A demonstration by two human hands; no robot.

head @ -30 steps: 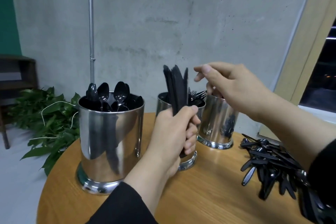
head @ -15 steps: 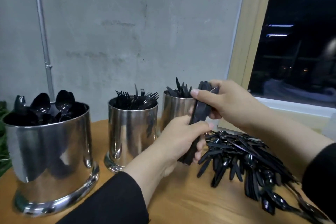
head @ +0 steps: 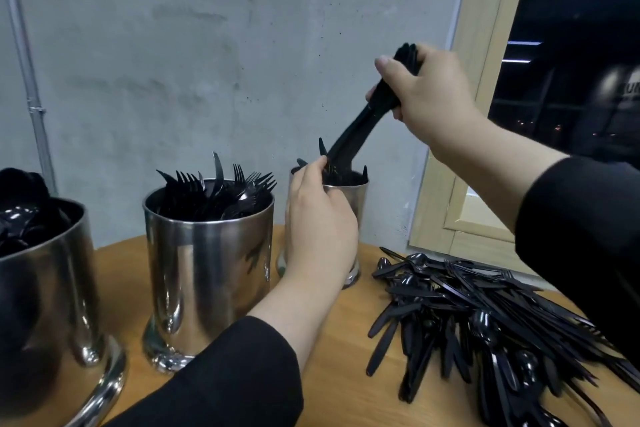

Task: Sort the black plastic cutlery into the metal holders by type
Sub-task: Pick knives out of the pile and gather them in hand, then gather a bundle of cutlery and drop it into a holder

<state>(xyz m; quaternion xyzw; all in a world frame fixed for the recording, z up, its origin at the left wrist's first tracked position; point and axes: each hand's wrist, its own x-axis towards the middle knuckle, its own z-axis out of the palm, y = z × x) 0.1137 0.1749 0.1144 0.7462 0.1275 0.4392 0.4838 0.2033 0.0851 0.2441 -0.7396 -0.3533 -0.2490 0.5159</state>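
Three metal holders stand in a row on the round wooden table (head: 346, 340), in front of a grey concrete wall (head: 207, 45). At the left edge, the spoon holder (head: 45, 305) is cut off by the frame and is filled with black spoons (head: 20, 204). In the middle, the fork holder (head: 207, 263) is full of black forks (head: 225, 187) with their tines pointing up. Furthest back and to the right, the knife holder (head: 353, 198) is partly hidden behind the left hand (head: 318, 218).

Above this holder, the right hand (head: 426, 90) grips a bundle of black knives (head: 363, 121). Its fingers and thumb are curled tightly around the upper part of the bundle. The bundle is tilted, and its lower end is inside the mouth of the knife holder, among the knives already standing there. The left hand is at the front of the knife holder, its fingers bent at the rim and touching the black knives there. I cannot tell if it really grips the holder or the knives, because the back of the hand hides the fingers.

On the right side of the table lies a large loose pile of unsorted cutlery (head: 485, 329), near the knife holder but not touching it. Both arms wear black sleeves (head: 225, 381). A wooden window frame (head: 464, 114) and a dark window (head: 571, 62) are at the right, and a thin metal pipe (head: 27, 80) runs up the wall at the left.
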